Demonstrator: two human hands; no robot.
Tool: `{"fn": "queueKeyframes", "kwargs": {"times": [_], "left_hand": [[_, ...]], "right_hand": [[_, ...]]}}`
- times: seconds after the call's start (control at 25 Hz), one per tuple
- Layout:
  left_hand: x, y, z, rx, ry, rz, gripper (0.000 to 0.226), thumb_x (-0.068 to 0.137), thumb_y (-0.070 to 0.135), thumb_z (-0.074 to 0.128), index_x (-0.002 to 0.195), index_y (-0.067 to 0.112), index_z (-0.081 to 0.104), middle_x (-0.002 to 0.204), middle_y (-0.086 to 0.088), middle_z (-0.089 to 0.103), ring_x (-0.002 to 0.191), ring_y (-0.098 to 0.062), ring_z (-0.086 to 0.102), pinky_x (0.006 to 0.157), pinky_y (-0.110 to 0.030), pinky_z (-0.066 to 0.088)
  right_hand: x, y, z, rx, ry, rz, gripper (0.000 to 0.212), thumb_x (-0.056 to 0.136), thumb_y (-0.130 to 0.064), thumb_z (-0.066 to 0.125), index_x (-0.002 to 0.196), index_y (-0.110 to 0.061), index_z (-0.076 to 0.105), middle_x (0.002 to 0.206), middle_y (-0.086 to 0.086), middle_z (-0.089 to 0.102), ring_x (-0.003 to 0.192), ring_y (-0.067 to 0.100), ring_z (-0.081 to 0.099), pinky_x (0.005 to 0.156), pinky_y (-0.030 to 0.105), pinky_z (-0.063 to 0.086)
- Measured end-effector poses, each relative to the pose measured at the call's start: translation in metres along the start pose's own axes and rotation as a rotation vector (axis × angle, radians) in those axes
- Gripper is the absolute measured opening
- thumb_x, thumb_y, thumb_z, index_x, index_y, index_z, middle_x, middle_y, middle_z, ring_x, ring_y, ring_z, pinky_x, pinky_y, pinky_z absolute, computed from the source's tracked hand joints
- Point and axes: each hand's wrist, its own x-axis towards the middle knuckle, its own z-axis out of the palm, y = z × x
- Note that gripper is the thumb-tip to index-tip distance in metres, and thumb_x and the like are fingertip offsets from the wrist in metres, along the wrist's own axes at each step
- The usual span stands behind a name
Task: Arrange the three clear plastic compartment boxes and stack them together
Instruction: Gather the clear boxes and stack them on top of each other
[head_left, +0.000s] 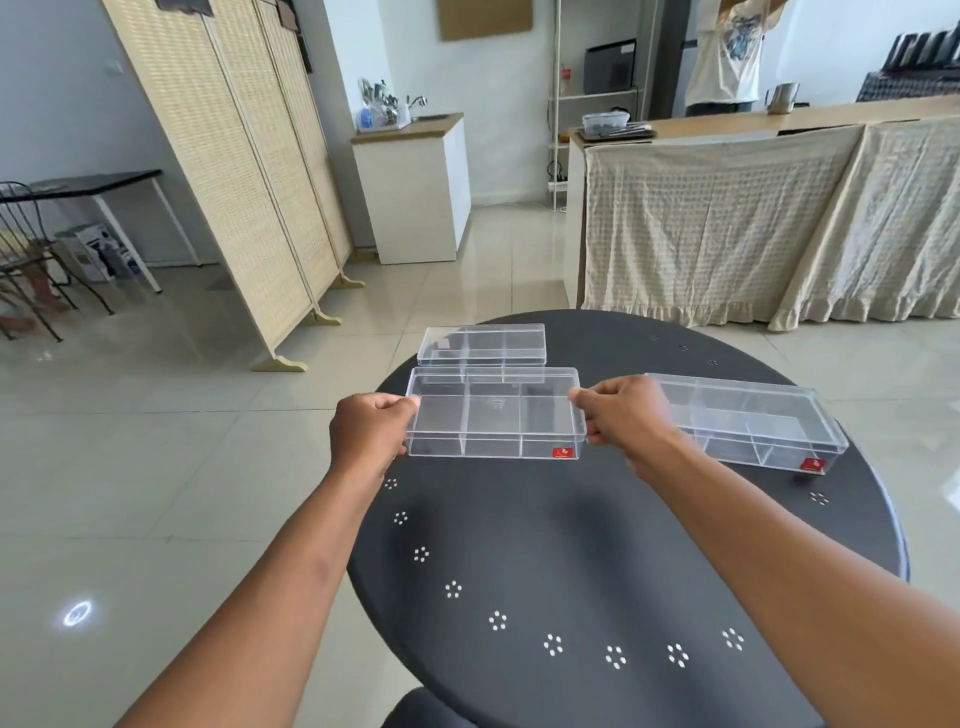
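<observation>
On the round black bench, the clear plastic compartment box with a red sticker sits between the far clear box and the right-hand clear box. Best kept level and squared over its target. The left hand and right hand pinch its short ends, arms outstretched.

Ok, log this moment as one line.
left hand + right hand: gripping middle box ends | two boxes on table | unstacked
</observation>
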Motion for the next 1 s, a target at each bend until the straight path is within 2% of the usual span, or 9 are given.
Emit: {"fn": "queueKeyframes", "kwargs": {"times": [0.12,0.28,0.4,0.56,0.72,0.8,0.88,1.0], "left_hand": [[0.029,-0.001,0.007,-0.022,0.015,-0.021,0.024,0.086,0.030,0.075,0.065,0.020,0.070,0.063,-0.001,0.069,0.053,-0.021,0.063,0.078,-0.049,0.065],[0.062,-0.007,0.023,-0.015,0.011,-0.045,0.026,0.083,0.033,0.074,0.061,0.020,0.069,0.065,-0.003,0.073,0.070,-0.030,0.073,0.079,-0.049,0.065],[0.078,-0.015,0.035,-0.010,-0.004,-0.060,0.027,0.081,0.033,0.074,0.059,0.019,0.070,0.070,-0.006,0.077,0.078,-0.035,0.076,0.078,-0.050,0.064],[0.088,-0.023,0.044,0.005,-0.030,-0.082,0.029,0.080,0.034,0.072,0.058,0.015,0.067,0.069,-0.007,0.075,0.068,-0.034,0.071,0.076,-0.052,0.065],[0.095,-0.026,0.047,-0.014,-0.017,-0.093,0.028,0.081,0.034,0.074,0.059,0.017,0.070,0.075,-0.010,0.079,0.072,-0.035,0.073,0.077,-0.050,0.065],[0.099,-0.027,0.048,-0.011,-0.020,-0.094,0.027,0.080,0.034,0.073,0.059,0.017,0.071,0.073,-0.010,0.078,0.066,-0.033,0.069,0.077,-0.050,0.064],[0.102,-0.029,0.049,-0.009,-0.021,-0.095,0.027,0.079,0.035,0.073,0.060,0.017,0.072,0.070,-0.008,0.077,0.069,-0.034,0.072,0.077,-0.051,0.065],[0.105,-0.031,0.050,-0.005,-0.015,-0.085,0.028,0.078,0.036,0.073,0.063,0.012,0.073,0.077,-0.016,0.078,0.063,-0.030,0.066,0.075,-0.052,0.065]], "right_hand": [[0.025,-0.009,0.019,-0.005,0.022,0.017,0.029,0.085,-0.028,0.078,0.064,-0.009,0.073,0.061,0.013,0.072,0.053,0.023,0.063,0.079,0.050,0.067],[0.055,-0.009,0.040,-0.021,0.030,0.057,0.026,0.086,-0.027,0.078,0.068,-0.008,0.074,0.065,0.014,0.075,0.054,0.023,0.065,0.079,0.047,0.067],[0.069,-0.002,0.050,-0.020,0.037,0.085,0.025,0.085,-0.027,0.079,0.069,-0.009,0.073,0.060,0.008,0.071,0.052,0.022,0.063,0.077,0.045,0.067],[0.080,0.006,0.056,-0.021,0.026,0.114,0.025,0.086,-0.028,0.079,0.073,-0.007,0.074,0.067,0.010,0.075,0.057,0.023,0.066,0.073,0.042,0.067],[0.088,0.006,0.061,-0.018,0.018,0.118,0.024,0.088,-0.026,0.079,0.078,-0.004,0.076,0.073,0.014,0.077,0.060,0.023,0.068,0.069,0.037,0.066],[0.089,0.005,0.061,-0.012,0.015,0.121,0.024,0.088,-0.026,0.078,0.079,-0.004,0.076,0.075,0.016,0.079,0.060,0.023,0.068,0.067,0.036,0.066],[0.090,0.005,0.062,-0.014,0.012,0.126,0.025,0.088,-0.027,0.078,0.080,-0.004,0.075,0.076,0.016,0.079,0.060,0.023,0.068,0.066,0.036,0.065],[0.088,0.004,0.062,-0.014,0.013,0.128,0.024,0.088,-0.026,0.079,0.081,-0.004,0.075,0.078,0.017,0.079,0.060,0.022,0.068,0.065,0.034,0.065]]}}
